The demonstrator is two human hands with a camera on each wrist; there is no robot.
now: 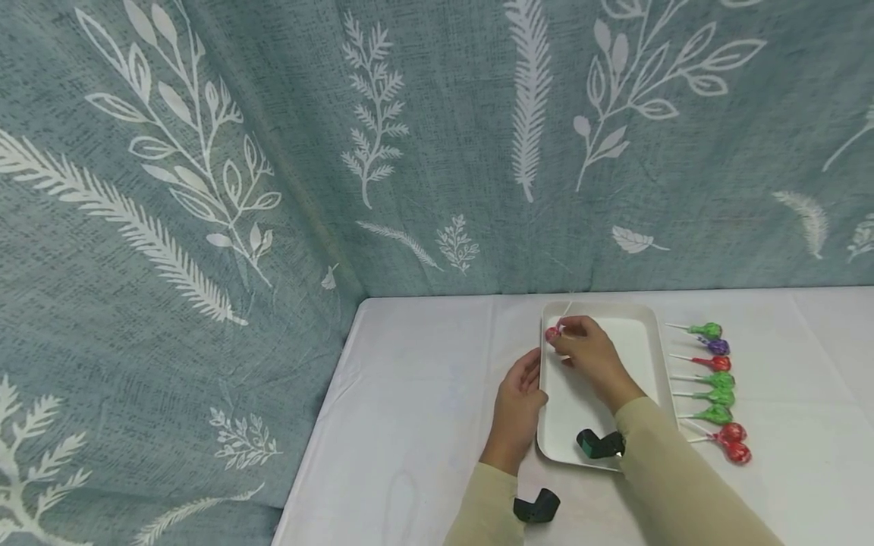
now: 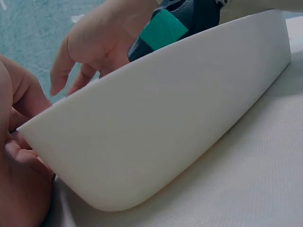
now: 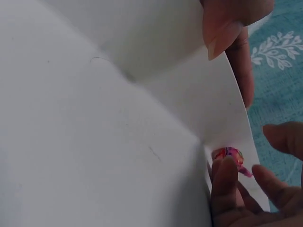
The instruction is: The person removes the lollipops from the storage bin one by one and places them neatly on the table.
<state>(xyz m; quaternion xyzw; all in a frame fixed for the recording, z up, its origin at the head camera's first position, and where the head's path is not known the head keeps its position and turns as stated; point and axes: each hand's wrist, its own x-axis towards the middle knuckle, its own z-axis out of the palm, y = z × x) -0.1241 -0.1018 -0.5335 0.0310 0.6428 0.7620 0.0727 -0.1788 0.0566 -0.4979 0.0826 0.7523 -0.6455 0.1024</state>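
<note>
A white rectangular tray (image 1: 601, 394) lies on the table. My left hand (image 1: 517, 409) holds its left wall, thumb over the rim and fingers along the outside; the left wrist view shows that outer wall (image 2: 156, 127) close up. My right hand (image 1: 592, 355) reaches over the tray to its far left corner. There its fingertips hold a pink-and-red wrapped lollipop (image 3: 229, 155) by its head, low against the tray wall. The lollipop's white stick (image 1: 567, 309) points up and away past the rim. Other fingers of the right hand stand spread apart from the candy.
Right of the tray, several lollipops lie in a column: green (image 1: 710, 331), purple (image 1: 717, 346), red (image 1: 718, 363), more green (image 1: 720, 396), and two red (image 1: 736, 444) at the near end. Black wrist devices (image 1: 538, 506) sit on both wrists. A patterned blue-green curtain (image 1: 444, 152) hangs behind.
</note>
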